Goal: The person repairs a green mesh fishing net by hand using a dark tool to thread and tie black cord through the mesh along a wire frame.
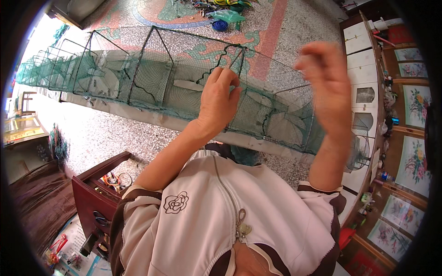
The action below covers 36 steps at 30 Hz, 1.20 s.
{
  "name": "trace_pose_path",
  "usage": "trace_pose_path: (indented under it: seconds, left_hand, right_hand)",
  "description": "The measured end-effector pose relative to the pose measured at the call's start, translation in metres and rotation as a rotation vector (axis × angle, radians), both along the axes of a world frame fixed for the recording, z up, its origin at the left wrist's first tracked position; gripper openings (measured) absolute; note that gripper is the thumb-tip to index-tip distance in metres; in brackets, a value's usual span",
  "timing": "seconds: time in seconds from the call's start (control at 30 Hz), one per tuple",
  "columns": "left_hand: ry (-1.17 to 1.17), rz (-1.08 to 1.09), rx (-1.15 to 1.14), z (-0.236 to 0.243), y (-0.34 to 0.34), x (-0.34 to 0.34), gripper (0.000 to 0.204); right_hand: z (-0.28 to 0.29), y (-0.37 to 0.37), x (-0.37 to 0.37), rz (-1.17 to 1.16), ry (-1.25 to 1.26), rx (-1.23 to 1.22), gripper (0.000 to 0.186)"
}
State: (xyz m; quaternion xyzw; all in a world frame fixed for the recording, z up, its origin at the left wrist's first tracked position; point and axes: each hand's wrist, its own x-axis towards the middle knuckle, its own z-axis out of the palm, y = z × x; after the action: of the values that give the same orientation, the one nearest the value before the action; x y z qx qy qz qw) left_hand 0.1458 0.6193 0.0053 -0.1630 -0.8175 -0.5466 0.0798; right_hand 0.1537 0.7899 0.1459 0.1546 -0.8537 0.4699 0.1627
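One long green mesh net (179,94) lies across the room, in front of the person. Left hand (217,99): fingers bunched over the net's near middle; whether they pinch mesh or cord, cannot tell. Right hand (327,83): raised, fingers half curled, blurred; grip cannot be read. Likely fault: a hasty pull snagging mesh on a dark frame (140,64), or tangling the wavy black cord (224,54). Net appearance: sheer, boxy, ribbed with frames, rumpled between some.

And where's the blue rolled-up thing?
In the head view, the blue roll is at the top middle, on the speckled floor, right beside the pale green plastic bag and beyond the long green net.
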Motion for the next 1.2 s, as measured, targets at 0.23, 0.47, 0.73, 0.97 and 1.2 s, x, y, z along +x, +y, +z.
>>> trace_pose_path:
  seconds: [0.23, 0.47, 0.73, 0.97, 1.2]
  left_hand:
    - [-0.028, 0.074, -0.026, 0.001, 0.0, 0.004, 0.025]
    - [-0.232, 0.117, 0.075, -0.012, -0.003, 0.001, 0.031]
    - [-0.429, 0.081, 0.078, -0.029, -0.006, -0.009, 0.032]
    - [-0.592, 0.007, 0.258, -0.016, -0.009, -0.008, 0.033]
    - [-0.157, -0.022, 0.127, -0.033, -0.003, -0.011, 0.043]
  right_hand:
    - [-0.075, 0.004, -0.015, -0.043, -0.051, 0.586, 0.009]
    - [-0.104, -0.008, -0.02, -0.03, -0.074, 0.401, 0.01]
    - [-0.12, -0.054, -0.033, -0.064, -0.098, 0.215, 0.011]
    - [-0.111, -0.073, -0.044, -0.11, 0.067, 0.942, 0.014]
    - [-0.075, -0.123, -0.063, 0.087, 0.272, 0.194, 0.016]
